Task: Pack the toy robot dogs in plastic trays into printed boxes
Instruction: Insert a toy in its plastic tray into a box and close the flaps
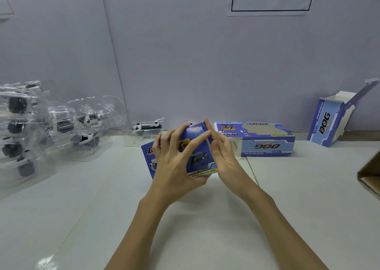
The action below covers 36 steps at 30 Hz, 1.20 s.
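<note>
A blue printed box (197, 152) with dog pictures and a yellow "Funny Moving Dog" strip is held up over the table's middle. My left hand (174, 158) grips it from the front, fingers spread over its face. With straight fingers, my right hand (220, 146) presses flat against the box's right end. Another toy robot dog in a clear plastic tray (147, 128) stands by the wall just behind the box. Whether the held box has a dog inside is hidden.
Several clear trays with black-and-white dogs (26, 125) are stacked at the left. A second printed box (265, 140) lies open on its side to the right, a third box (331, 119) stands open by the wall, and a brown carton corner (370, 173) juts in at the right edge.
</note>
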Tool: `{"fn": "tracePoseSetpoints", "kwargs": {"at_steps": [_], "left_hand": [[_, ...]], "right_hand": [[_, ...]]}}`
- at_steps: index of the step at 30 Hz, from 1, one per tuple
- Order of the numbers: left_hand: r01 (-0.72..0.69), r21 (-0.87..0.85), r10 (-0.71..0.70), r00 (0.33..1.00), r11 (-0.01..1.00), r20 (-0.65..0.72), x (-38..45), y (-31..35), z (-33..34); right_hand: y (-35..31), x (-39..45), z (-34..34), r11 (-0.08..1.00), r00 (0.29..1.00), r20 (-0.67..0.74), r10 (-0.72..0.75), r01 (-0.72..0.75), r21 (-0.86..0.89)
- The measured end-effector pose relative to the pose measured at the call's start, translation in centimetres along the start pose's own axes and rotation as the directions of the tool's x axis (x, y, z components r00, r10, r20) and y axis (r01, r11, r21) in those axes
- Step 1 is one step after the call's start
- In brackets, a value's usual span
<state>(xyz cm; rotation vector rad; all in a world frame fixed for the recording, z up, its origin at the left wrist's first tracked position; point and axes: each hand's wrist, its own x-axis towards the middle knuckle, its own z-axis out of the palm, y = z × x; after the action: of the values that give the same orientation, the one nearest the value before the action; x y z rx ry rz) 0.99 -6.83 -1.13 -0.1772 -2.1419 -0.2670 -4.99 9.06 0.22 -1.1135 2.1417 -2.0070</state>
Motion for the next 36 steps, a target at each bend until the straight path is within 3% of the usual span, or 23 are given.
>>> {"fn": "tracePoseSetpoints", "kwargs": {"at_steps": [4,7,10,13,21,29,36], "left_hand": [[-0.060,0.007,0.060,0.998,0.998,0.027,0.3,-0.3,-0.5],[0.035,-0.054,-0.038,0.998,0.998,-0.046,0.3,0.0,-1.0],[0.156,-0.149,-0.172,0.980,0.977,-0.103,0.4,1.0,-1.3],[0.194,-0.105,-0.205,0.973,0.975,-0.108,0.6,1.8,-1.1],[0.211,-0.050,-0.215,0.971,0.976,-0.104,0.5,1.7,-1.2],[0.244,-0.026,-0.245,0.961,0.970,-0.131,0.5,1.7,-1.0],[0.175,-0.091,-0.181,0.981,0.980,-0.072,0.6,1.8,-1.2]], "right_hand": [[-0.9,-0.5,0.4,0.992,0.999,0.029,-0.042,0.038,0.117],[-1.5,-0.8,0.0,0.969,0.993,-0.044,-0.110,0.117,0.218],[-1.8,-0.8,0.1,0.973,0.969,-0.146,-0.198,0.213,0.093],[-1.8,-0.7,0.5,0.965,0.946,-0.192,-0.261,0.261,-0.023],[-1.0,-0.7,1.0,0.939,0.947,-0.089,-0.309,0.289,-0.185],[-0.9,-0.8,1.5,0.889,0.923,-0.119,-0.365,0.307,-0.338],[-1.7,-1.0,0.7,0.942,0.963,-0.137,-0.231,0.186,-0.279]]}}
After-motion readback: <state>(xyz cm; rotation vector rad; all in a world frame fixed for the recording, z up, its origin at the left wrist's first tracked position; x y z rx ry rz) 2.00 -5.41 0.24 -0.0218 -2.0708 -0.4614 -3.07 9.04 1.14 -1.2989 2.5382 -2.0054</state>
